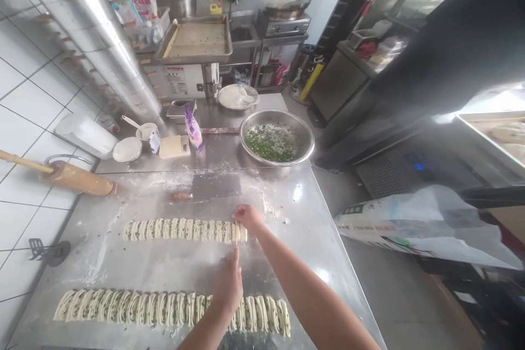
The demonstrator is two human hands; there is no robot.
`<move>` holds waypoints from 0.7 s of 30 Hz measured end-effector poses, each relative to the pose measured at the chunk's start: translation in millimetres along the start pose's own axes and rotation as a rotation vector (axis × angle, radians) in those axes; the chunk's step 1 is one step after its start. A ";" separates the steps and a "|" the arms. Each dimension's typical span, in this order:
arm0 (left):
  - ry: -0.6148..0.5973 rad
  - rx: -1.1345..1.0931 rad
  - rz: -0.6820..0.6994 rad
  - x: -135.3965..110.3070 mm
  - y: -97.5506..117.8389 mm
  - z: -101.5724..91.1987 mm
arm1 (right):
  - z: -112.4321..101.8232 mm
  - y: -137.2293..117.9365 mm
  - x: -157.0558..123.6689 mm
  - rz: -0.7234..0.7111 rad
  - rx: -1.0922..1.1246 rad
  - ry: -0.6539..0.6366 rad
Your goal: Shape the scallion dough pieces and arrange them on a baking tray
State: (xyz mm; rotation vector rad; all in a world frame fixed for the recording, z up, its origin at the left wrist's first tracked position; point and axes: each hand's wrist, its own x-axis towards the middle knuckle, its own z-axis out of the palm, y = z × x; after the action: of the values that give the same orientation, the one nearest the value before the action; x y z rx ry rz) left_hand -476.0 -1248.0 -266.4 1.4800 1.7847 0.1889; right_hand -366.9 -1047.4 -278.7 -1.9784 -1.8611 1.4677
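Over the steel table [98, 240], our left hand [228, 284] and right hand [247, 217] pinch the ends of a thin stick [236, 243], upright across the upper dough strip [184, 230]. Pressing too hard could tear the soft dough; a slip could knock it against the lower strip [172, 309] or toward the cleaver [215, 186].

On my feed, the left hand [227, 287] covers part of the lower strip of scallion dough [172, 309], and the right hand [247, 216] hides the top of a thin stick [236, 235]. A dark blur [451, 38] blocks the upper right. A printed sack [414, 224] and a hazy tray [492, 131] run off the right edge.
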 end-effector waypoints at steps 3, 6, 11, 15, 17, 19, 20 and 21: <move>-0.014 0.040 -0.007 8.2 -6.1 13.5 | 11.4 2.7 4.7 0.027 -0.067 0.059; -0.005 0.074 0.002 13.9 -12.4 24.7 | 17.4 3.8 5.7 0.039 -0.112 0.105; 0.007 0.119 0.017 14.2 -15.9 32.8 | 7.0 -1.9 0.4 0.032 -0.121 0.087; 0.028 0.070 0.032 9.5 -14.2 28.9 | -4.1 -9.4 1.5 0.033 -0.091 0.016; 0.039 0.051 0.046 5.6 -9.2 24.4 | -9.6 -10.7 2.4 0.022 -0.058 -0.017; 0.044 0.026 0.048 2.1 -0.7 19.5 | -16.6 -9.1 1.5 0.012 -0.026 -0.039; 0.039 0.009 0.045 0.8 4.3 17.4 | -20.5 -7.2 0.3 0.010 -0.015 -0.044; 0.027 -0.005 0.038 -0.2 9.4 15.8 | -24.4 -4.7 -1.2 0.011 -0.009 -0.045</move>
State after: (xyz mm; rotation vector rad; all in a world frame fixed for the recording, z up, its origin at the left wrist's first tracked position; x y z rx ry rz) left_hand -458.6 -1250.9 -271.6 1.5155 1.7772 0.2332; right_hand -354.5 -1034.0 -261.8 -1.9792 -1.8805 1.5220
